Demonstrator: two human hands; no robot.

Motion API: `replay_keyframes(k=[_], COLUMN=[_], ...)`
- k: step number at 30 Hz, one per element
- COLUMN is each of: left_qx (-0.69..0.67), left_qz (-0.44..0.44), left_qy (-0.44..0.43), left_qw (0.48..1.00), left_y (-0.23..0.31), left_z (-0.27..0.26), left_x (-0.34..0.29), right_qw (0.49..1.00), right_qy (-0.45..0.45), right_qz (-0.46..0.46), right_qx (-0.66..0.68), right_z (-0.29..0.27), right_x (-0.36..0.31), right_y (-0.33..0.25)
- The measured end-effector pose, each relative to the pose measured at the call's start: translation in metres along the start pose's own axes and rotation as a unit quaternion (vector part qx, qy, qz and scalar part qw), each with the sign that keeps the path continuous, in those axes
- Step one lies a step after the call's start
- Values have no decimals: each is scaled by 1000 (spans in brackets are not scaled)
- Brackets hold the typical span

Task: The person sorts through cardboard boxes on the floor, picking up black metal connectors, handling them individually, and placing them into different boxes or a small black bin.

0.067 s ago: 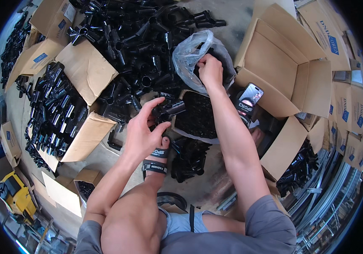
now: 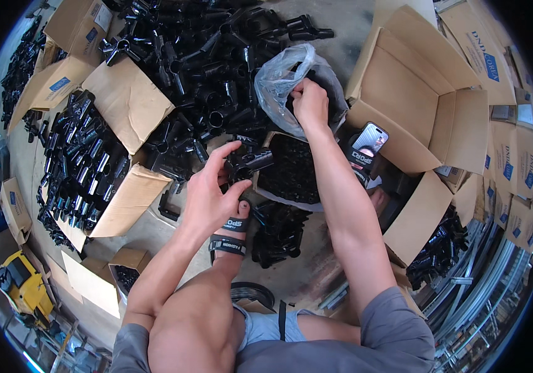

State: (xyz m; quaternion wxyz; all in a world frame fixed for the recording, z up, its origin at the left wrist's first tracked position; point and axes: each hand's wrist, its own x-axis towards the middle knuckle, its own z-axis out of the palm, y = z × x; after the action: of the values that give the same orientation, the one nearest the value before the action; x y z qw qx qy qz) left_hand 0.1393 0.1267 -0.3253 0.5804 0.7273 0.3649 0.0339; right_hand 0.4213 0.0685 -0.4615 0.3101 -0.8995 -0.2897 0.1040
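My left hand (image 2: 212, 193) is curled around a black tubular pipe fitting (image 2: 255, 161), thumb below it and fingers above. It is held just over the left edge of a small open box (image 2: 267, 142) full of small dark parts. My right hand (image 2: 310, 102) reaches into the mouth of a clear plastic bag (image 2: 275, 87). Its fingers are bent together, with the tips down inside the bag. Whatever they grip is hidden. Dark contents show beside the hand within the bag.
A big heap of black fittings (image 2: 198, 68) spreads beyond my hands. At left, a carton (image 2: 131, 196) overflows with similar pieces. An open carton (image 2: 403, 93) stands at right, near a phone (image 2: 372, 137). More fittings (image 2: 279, 233) lie beside my sandalled foot (image 2: 232, 224). Metal pipes (image 2: 484, 292) lie far right.
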Motion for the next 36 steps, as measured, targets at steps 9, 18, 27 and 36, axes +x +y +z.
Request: replay_keyframes(k=[9, 18, 27, 36], left_qx=[151, 43, 11, 218], left_qz=[82, 114, -32, 160], left_qy=[-33, -103, -248, -141], left_qw=[985, 987, 968, 952], left_y=[9, 30, -7, -11], left_z=[-12, 21, 9, 5], left_x=[-7, -13, -7, -17], right_qw=[975, 908, 873, 923], right_qy=[15, 22, -30, 12], right_qz=[74, 182, 226, 104], right_qx=[208, 378, 431, 371], right_z=[-64, -59, -48, -96], right_x=[-98, -200, -206, -200], right_y=[-47, -70, -61, -86])
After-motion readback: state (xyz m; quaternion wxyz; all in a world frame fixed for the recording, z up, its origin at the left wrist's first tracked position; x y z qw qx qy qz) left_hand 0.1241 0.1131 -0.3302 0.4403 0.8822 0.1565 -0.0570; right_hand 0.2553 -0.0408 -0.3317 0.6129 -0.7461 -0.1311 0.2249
